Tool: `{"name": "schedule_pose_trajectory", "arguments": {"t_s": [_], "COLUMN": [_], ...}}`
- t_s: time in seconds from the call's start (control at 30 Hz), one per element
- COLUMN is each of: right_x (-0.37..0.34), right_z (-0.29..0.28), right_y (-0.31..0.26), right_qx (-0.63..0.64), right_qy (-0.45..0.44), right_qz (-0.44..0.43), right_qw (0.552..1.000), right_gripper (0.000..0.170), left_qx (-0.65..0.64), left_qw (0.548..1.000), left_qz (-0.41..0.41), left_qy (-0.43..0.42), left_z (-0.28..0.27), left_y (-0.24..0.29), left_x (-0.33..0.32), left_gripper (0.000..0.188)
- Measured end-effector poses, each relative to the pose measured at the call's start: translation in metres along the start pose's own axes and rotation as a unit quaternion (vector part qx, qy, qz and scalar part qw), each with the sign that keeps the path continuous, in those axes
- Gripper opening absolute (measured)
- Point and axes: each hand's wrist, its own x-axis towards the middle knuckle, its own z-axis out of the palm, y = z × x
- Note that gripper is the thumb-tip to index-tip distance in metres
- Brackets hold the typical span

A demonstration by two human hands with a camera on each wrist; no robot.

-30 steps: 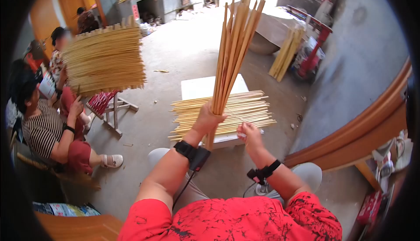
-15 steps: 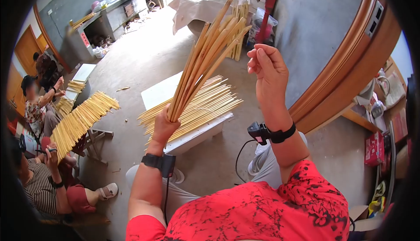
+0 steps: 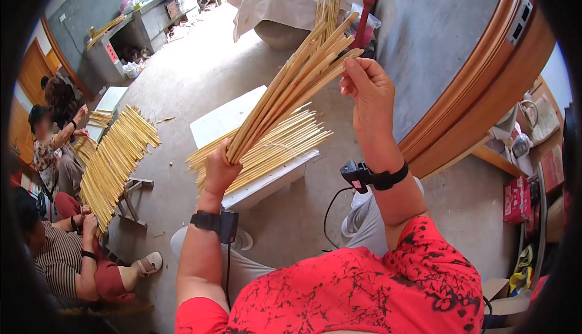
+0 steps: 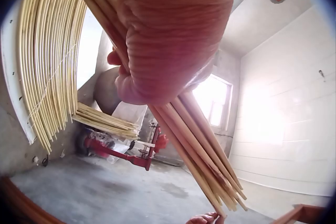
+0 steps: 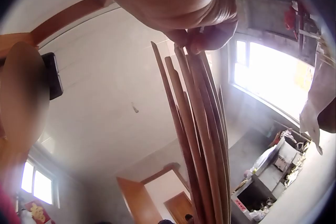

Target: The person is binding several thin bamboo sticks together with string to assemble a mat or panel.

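From my distant place, I look mainly at how the bundle of sticks (image 3: 285, 94) lies between the two hands. Its long axis goes slanting, from the left hand (image 3: 219, 167) at the lower end, up and to the right, where the tips spread like a fan. The left hand is wrapped firmly around the bundle; the right hand (image 3: 373, 94) is the one nearer to the tips, and its thumb and fingers pinch the end of one stick (image 3: 356, 56) — the wrist views agree with this. In the head view, the bundle crosses over the row of sticks (image 3: 291, 143) on the white desk (image 3: 230, 112), which lie side by side at a flatter slant. Half a second earlier, the right hand is apart from the tips, in the air; now it touches them — and the bundle leans more to the right.
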Motion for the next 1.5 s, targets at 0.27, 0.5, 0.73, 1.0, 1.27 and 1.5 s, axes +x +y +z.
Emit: {"name": "schedule_pose_trajectory", "arguments": {"t_s": [0.27,0.5,0.73,1.0,1.27,1.5], "right_x": [0.022,0.057,0.057,0.019,0.052,0.137], "right_z": [-0.019,-0.050,-0.052,-0.016,-0.006,-0.064], "right_y": [0.011,0.014,0.039,0.078,0.107,0.187], "right_qx": [-0.021,0.025,0.051,0.019,0.046,-0.050], "right_qy": [0.046,0.110,0.064,-0.085,-0.028,0.180], "right_qz": [-0.036,-0.037,0.006,0.104,0.061,0.099], "right_qw": [0.998,0.993,0.997,0.991,0.997,0.977], "right_gripper": [0.009,0.011,0.010,0.010,0.014,0.006], "left_qx": [0.015,0.017,0.054,0.032,0.110,0.024], "left_qw": [0.998,0.994,0.991,0.988,0.978,0.950], "left_qz": [-0.050,-0.097,-0.108,-0.138,-0.177,-0.260], "left_qy": [-0.036,-0.040,-0.050,-0.057,-0.033,0.168], "left_z": [-0.019,-0.042,-0.035,-0.037,-0.055,-0.087], "left_y": [-0.004,-0.007,-0.014,0.001,-0.005,-0.030], "left_x": [0.007,0.011,0.010,0.014,0.013,0.002], "left_gripper": [0.031,0.023,0.025,0.031,0.027,0.022]}}
